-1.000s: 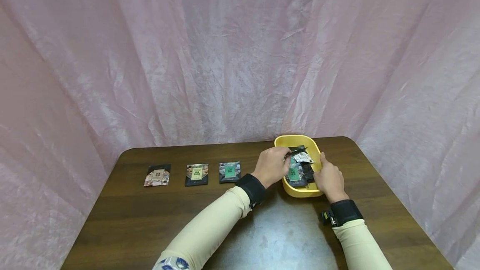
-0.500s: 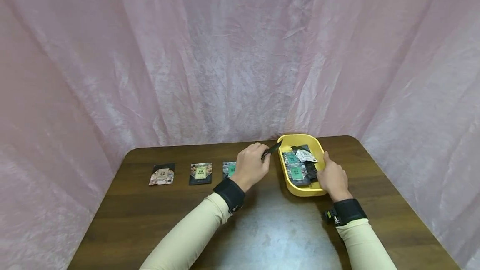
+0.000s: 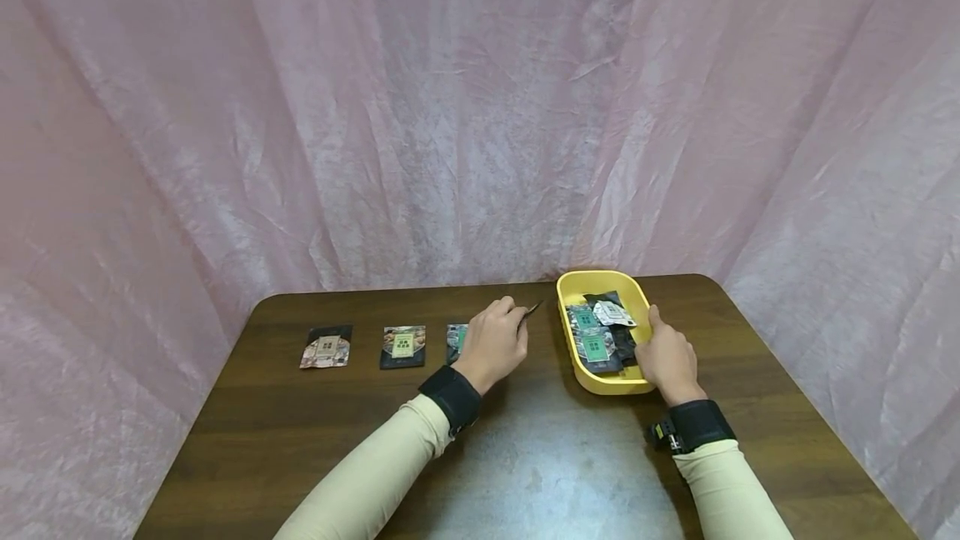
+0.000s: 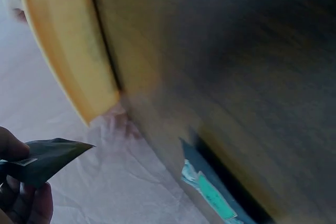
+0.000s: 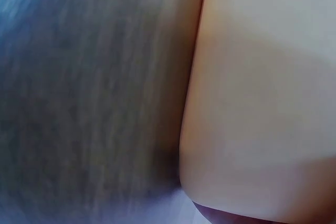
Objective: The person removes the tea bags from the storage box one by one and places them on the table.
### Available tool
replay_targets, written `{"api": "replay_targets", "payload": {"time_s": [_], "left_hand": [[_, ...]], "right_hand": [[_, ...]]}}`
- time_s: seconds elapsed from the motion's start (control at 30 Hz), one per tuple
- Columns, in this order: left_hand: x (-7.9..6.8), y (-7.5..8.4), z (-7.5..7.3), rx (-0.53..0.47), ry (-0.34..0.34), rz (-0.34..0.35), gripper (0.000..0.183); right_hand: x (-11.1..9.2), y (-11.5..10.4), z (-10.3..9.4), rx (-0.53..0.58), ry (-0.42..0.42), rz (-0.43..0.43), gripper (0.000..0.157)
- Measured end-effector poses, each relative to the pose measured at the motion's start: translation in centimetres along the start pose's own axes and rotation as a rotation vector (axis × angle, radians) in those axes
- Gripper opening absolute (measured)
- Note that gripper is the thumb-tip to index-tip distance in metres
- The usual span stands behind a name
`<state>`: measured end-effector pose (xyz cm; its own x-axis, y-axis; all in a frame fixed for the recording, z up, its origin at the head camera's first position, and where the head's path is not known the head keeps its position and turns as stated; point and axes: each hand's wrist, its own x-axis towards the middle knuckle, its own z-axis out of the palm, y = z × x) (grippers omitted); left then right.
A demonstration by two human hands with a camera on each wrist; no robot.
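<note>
My left hand (image 3: 491, 346) pinches a dark sachet (image 4: 50, 158) between thumb and fingers, above the table just left of the yellow basket. In the head view only a thin edge of that sachet shows past the fingers. Below the hand, a green-labelled sachet (image 3: 454, 342) lies flat, partly covered by it. My right hand (image 3: 669, 357) grips the right rim of the yellow basket (image 3: 611, 387), thumb along the edge. Inside the basket lie several sachets, among them a green-labelled one (image 3: 596, 348) and a white-labelled one (image 3: 613, 312).
Left of the green-labelled sachet, a yellow-labelled sachet (image 3: 403, 347) and a beige-labelled one (image 3: 327, 347) lie spaced in a row on the brown wooden table (image 3: 300, 432). Behind its far edge hangs a pink curtain (image 3: 450, 148).
My left hand has lifted the dark sachet out of the basket and carried it left, over the green-labelled sachet in the row. The right hand has stayed on the basket rim.
</note>
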<state>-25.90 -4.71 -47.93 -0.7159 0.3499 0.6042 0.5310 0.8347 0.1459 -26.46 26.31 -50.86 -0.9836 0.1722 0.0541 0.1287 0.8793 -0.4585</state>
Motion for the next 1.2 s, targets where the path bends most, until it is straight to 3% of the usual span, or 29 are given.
{"api": "replay_targets", "payload": {"time_s": [0.57,0.93,1.2], "left_hand": [[-0.9,0.8,2.2,0.171,-0.303,0.063,0.021],[-1.6,0.1,3.8,0.256,-0.356,0.136,0.019],[-1.6,0.1,4.0,0.233,-0.445,0.113,0.018]], "right_hand": [[-0.2,0.2,0.0,-0.018,0.026,-0.031,0.082],[-0.1,0.1,-0.1,-0.010,0.013,-0.024,0.081],[0.2,0.2,0.0,-0.010,-0.003,-0.008,0.081]]}}
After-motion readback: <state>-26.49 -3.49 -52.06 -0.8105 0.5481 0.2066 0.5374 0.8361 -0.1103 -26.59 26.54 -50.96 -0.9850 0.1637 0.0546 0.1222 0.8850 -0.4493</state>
